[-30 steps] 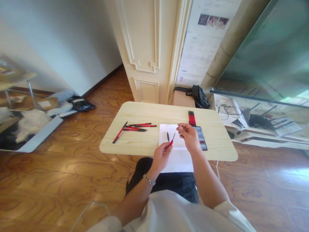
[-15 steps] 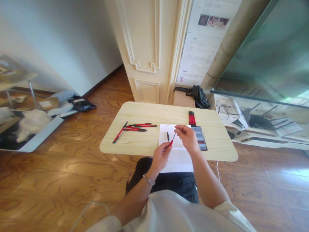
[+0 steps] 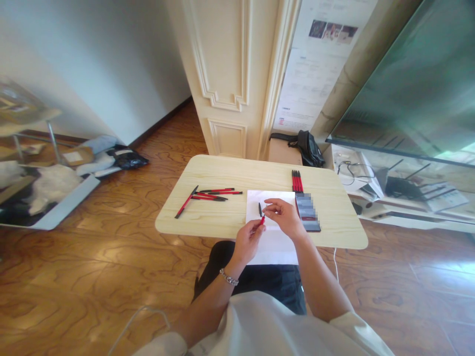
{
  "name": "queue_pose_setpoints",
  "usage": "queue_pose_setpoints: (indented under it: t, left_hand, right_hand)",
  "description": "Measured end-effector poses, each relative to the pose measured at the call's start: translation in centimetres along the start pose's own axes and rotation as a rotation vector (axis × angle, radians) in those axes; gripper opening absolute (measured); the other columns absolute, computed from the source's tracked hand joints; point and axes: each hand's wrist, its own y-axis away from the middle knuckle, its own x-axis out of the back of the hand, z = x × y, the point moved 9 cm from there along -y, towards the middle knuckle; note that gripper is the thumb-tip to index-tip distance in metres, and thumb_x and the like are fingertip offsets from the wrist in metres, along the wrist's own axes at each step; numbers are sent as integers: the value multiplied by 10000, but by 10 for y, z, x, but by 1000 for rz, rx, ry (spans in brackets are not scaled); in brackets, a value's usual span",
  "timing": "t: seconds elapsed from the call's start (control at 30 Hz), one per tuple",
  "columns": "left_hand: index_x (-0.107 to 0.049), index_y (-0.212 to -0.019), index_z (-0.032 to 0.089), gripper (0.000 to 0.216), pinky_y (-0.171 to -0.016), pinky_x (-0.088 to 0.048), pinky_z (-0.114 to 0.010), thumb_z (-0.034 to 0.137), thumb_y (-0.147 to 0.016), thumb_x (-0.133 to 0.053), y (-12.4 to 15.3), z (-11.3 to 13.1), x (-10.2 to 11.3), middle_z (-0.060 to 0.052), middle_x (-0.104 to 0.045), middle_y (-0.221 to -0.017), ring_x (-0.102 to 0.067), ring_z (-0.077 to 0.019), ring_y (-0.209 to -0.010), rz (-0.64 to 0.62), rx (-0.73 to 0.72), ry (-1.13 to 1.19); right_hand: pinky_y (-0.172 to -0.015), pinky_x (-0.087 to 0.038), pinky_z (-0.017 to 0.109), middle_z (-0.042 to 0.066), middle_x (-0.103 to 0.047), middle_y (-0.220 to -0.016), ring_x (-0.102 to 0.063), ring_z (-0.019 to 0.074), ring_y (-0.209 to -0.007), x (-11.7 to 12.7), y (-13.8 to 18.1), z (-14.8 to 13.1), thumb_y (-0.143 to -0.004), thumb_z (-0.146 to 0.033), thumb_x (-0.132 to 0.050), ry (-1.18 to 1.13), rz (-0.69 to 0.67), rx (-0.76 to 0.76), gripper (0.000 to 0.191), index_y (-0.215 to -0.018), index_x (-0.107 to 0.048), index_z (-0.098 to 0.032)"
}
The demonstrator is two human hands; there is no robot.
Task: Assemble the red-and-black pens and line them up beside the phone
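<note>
My left hand (image 3: 249, 241) is closed around a red pen barrel (image 3: 262, 220), its open end pointing up and away from me. Above that end, the fingertips of my right hand (image 3: 282, 217) pinch a thin pen refill (image 3: 263, 209), of which only a short length shows. The fingers partly hide it. On the white paper (image 3: 272, 247) under both hands lies a small black pen part (image 3: 260, 209), just beyond the barrel and touching neither hand.
Several red-and-black pens (image 3: 211, 192) lie loosely on the left of the pale table (image 3: 230, 170). At the right, several more pens (image 3: 297, 181) lie side by side above a phone (image 3: 311, 225). A black bag (image 3: 310, 148) rests behind the table.
My right hand has come down toward the left hand, and less of the refill shows above the red barrel. The left hand has stayed nearly in place.
</note>
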Motion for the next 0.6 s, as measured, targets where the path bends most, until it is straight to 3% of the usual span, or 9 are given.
queue_pose_setpoints:
  t: [0.07,0.17,0.27,0.37,0.47,0.6]
  left_hand:
    - [-617,-1061,167,336,-738,-506,-289,428,-860,-556,1,-3,2,-81,-701,-913,-661,-192,-862,8,6,22]
    - [-617,-1059,158,340,-746,-501,-289,426,-858,-564,0,-3,6,-86,-694,-922,-659,-193,-864,13,0,43]
    - [-622,-1056,150,345,-751,-497,-290,426,-857,-565,-1,0,8,-93,-690,-931,-656,-196,-867,12,-12,54]
    - [-625,-1057,152,342,-763,-495,-294,423,-856,-567,-1,0,10,-92,-690,-931,-653,-199,-875,5,-14,52]
    - [-621,-1061,154,335,-788,-491,-302,415,-858,-569,-2,-3,11,-89,-689,-935,-652,-196,-874,11,-8,54]
    - [-627,-1050,156,322,-810,-484,-305,407,-854,-577,-3,-5,12,-84,-689,-925,-647,-192,-871,22,-2,39]
  right_hand:
    - [-708,-472,298,70,-704,-931,-638,177,-812,-1,-9,12,-762,-334,-643,34,-37,-28,381,-1110,-615,-182]
    - [-779,-454,315,76,-701,-948,-630,186,-858,2,-24,27,-810,-319,-580,394,56,-114,246,-1006,-659,-193]
    - [-794,-434,345,112,-693,-976,-624,236,-914,-7,-33,39,-818,-379,-576,792,74,-271,243,-952,-667,-199]
    - [-760,-432,365,153,-683,-990,-621,280,-923,-15,-37,45,-802,-409,-582,943,57,-347,266,-913,-664,-182]
    - [-712,-429,333,116,-695,-863,-627,243,-830,-13,-41,45,-810,-384,-555,806,70,-289,229,-812,-663,-182]
    - [-590,-426,269,44,-668,-726,-579,155,-637,6,-40,30,-803,-410,-548,241,155,-138,266,-856,-651,-171]
